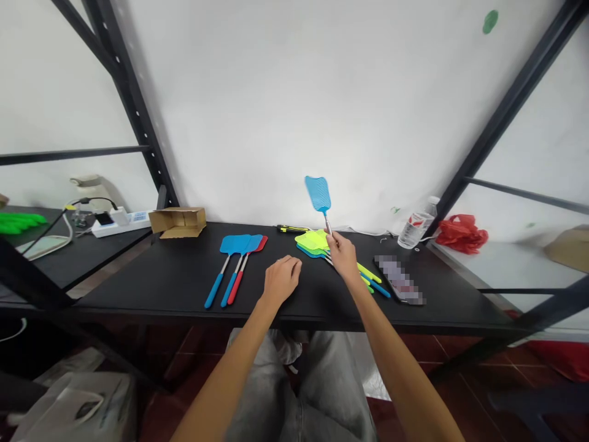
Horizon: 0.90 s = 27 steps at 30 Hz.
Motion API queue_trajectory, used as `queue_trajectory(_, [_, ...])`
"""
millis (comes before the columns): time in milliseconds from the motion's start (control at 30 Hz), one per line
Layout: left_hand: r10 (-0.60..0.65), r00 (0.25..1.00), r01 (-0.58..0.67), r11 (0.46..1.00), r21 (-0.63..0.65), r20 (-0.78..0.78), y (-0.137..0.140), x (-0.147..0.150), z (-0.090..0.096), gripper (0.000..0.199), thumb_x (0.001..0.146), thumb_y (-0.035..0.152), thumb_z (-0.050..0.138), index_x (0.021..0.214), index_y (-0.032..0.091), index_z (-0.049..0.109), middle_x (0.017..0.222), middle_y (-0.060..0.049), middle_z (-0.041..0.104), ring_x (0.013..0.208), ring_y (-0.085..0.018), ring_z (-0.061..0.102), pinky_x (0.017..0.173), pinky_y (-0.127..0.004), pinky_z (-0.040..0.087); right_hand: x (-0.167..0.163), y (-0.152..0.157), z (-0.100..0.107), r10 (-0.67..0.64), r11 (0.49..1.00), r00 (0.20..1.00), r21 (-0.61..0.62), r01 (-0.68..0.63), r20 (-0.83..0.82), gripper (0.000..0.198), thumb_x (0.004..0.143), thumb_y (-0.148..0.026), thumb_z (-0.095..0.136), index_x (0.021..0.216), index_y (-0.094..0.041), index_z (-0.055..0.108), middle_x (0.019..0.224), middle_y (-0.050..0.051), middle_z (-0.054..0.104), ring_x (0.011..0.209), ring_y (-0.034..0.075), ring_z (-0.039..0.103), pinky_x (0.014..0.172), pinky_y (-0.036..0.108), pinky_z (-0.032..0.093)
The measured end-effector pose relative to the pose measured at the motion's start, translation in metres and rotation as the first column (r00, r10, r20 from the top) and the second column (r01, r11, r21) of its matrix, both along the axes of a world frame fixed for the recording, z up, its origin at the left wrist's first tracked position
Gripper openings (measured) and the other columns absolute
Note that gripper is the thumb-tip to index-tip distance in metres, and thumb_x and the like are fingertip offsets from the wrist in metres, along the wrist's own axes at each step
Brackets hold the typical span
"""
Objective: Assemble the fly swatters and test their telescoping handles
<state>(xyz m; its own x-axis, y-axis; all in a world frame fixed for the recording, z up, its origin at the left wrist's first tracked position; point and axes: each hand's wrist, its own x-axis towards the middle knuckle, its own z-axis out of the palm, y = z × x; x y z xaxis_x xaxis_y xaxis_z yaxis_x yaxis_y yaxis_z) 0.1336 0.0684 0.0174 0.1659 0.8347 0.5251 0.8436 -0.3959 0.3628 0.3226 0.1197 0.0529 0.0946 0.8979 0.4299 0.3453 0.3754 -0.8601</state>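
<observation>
My right hand (341, 252) is closed around the metal shaft of a blue fly swatter (318, 193), its head raised in front of the white wall. Beneath that hand lies a pile of several fly swatters, with a yellow fly swatter (309, 238) on top and green and blue ones partly covered; their handles stick out to the right. My left hand (281, 279) rests on the black table (175, 276) with its fingers curled in, and nothing shows in it. To its left, two blue fly swatters (229, 244) and a red fly swatter (237, 287) lie overlapping like a fan.
An open cardboard box (178, 222) sits at the back left. A yellow-and-black cutter (292, 229) lies by the wall. On the right are a phone (398, 279), a plastic bottle (416, 224) and a red plastic bag (461, 233). Black posts (133, 104) flank the table.
</observation>
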Motion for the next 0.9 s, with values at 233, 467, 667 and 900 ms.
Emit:
queue_trajectory(233, [0.100,0.973,-0.117,0.990,-0.072,-0.208,0.012,0.001,-0.024,0.048,0.094,0.047,0.044,0.138,0.030,0.054,0.147,-0.010,0.049,0.134,-0.034,0.041,0.111,-0.054,0.025,0.025,-0.001,-0.030,-0.314,0.908,0.618,0.036,0.418,0.721,0.025,0.090,-0.038,0.058,0.109,-0.027,0.071,0.099,0.009,0.069,0.086,0.025,0.063,0.068,0.031,0.039])
queue_trajectory(467, [0.092,0.964,-0.131,0.981,-0.144,-0.250,0.011,0.002,-0.027,0.051,0.096,0.052,0.034,0.141,0.035,0.050,0.152,-0.008,0.042,0.140,-0.035,0.035,0.111,-0.061,0.020,0.024,-0.002,-0.047,-0.414,0.868,0.477,0.180,0.462,0.776,0.024,0.092,-0.038,0.057,0.100,-0.024,0.075,0.098,0.013,0.065,0.093,0.028,0.058,0.069,0.033,0.038])
queue_trajectory(667, [0.170,0.951,-0.195,0.978,-0.075,-0.259,0.009,-0.023,-0.012,0.042,0.093,0.044,0.045,0.129,0.029,0.061,0.141,-0.010,0.054,0.129,-0.033,0.047,0.108,-0.054,0.029,0.023,-0.002,-0.047,-0.429,0.866,0.473,0.202,0.457,0.770,0.028,0.093,-0.039,0.054,0.102,-0.022,0.075,0.099,0.013,0.065,0.092,0.028,0.056,0.072,0.035,0.036])
queue_trajectory(900, [0.560,0.748,-0.635,0.760,-0.139,-0.355,0.011,-0.095,0.017,0.035,0.087,0.041,0.052,0.106,0.014,0.064,0.107,-0.021,0.065,0.100,-0.038,0.062,0.078,-0.046,0.047,0.012,-0.005,-0.047,-0.452,0.881,0.548,0.258,0.396,0.704,0.034,0.097,-0.039,0.046,0.101,-0.020,0.074,0.103,0.014,0.066,0.096,0.029,0.053,0.080,0.038,0.033])
